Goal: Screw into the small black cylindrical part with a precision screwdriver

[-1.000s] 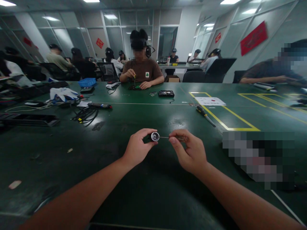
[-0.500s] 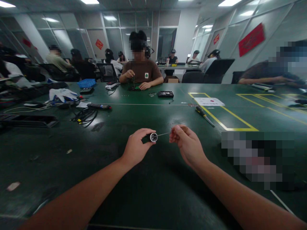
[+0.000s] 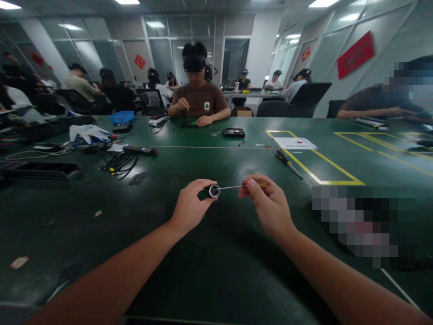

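Note:
My left hand (image 3: 191, 205) is closed, with thumb and fingers around a short black cylinder (image 3: 214, 191). The cylinder's open end has a silver rim and faces me. In my right hand (image 3: 267, 203) a thin screwdriver (image 3: 230, 187) is pinched between thumb and fingers. Part of its yellowish handle shows behind the thumb. Its slim metal shaft points left, and the tip reaches the rim of the cylinder. Whether the tip touches anything inside is too small to tell. Both hands are above the green table (image 3: 216, 271).
A yellow-and-black screwdriver (image 3: 289, 164) lies to the right, near a paper sheet (image 3: 295, 143) and yellow tape. Black cables (image 3: 123, 164), white gloves (image 3: 88, 134) and a black tray (image 3: 40, 171) are on the left. Opposite sits a co-worker (image 3: 199, 99) handling a small board.
The cylinder and my left hand have shifted slightly left and up. My right hand has turned a little, so more of the screwdriver's handle shows, and the shaft lies flatter.

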A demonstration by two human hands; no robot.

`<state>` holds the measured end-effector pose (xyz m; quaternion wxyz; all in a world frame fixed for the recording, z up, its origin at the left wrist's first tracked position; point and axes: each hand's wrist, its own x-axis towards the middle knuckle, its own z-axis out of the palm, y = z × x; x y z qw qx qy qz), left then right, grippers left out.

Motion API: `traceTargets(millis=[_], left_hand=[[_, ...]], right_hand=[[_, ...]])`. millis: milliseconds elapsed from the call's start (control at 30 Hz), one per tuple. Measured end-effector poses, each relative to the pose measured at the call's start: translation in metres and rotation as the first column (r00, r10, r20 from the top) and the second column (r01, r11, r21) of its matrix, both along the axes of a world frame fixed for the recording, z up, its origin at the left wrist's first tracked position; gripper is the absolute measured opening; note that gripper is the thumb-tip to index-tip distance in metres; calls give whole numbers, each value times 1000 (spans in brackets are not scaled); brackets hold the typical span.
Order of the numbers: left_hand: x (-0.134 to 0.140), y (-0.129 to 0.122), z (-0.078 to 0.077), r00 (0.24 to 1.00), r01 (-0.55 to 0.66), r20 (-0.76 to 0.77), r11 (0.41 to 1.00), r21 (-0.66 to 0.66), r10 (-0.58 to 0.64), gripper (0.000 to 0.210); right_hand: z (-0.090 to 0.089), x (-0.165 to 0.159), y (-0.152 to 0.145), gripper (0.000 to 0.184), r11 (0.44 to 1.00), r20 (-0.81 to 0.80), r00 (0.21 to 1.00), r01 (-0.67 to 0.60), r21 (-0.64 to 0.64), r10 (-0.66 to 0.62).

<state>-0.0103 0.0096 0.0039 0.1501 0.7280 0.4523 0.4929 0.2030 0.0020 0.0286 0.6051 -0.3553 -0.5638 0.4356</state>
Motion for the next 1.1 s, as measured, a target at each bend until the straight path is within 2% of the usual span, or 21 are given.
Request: traceTargets(millis=[233,333,467,700,800,900,1000,1100], left_hand=[[0,0,-1,1000,-1,5,1000,4,1,39],[0,0,-1,1000,5,4,1000,3,-5,39],[-1,1,-2,1000,7,10,1000,14,-8,38],[-3,3,-3,999,17,44,1000,12,-18,39],[-3,4,-4,999,4,46,1000,9,-4,39],[-3,5,-4,999,1,38,1000,1,-1,40],[-2,5,-4,1000,3,31,1000,-1,-3,40],[-2,5,-3,999,-10,43,1000,2,10,39]], right_hand=[[-2,1,-12,19,987,364,927,36,154,-91],[-1,3,-14,14,965,474,871,-1,263,-128],[8,3,-18,12,904,615,764,-103,416,-196],[12,-4,-25,26,837,770,637,-428,341,12],[12,-5,-27,25,823,808,585,-490,288,65],[16,-5,-30,22,811,800,587,-525,260,123],[18,-5,-30,37,780,771,603,-576,246,202],[17,-4,-31,38,760,766,581,-619,196,276]])
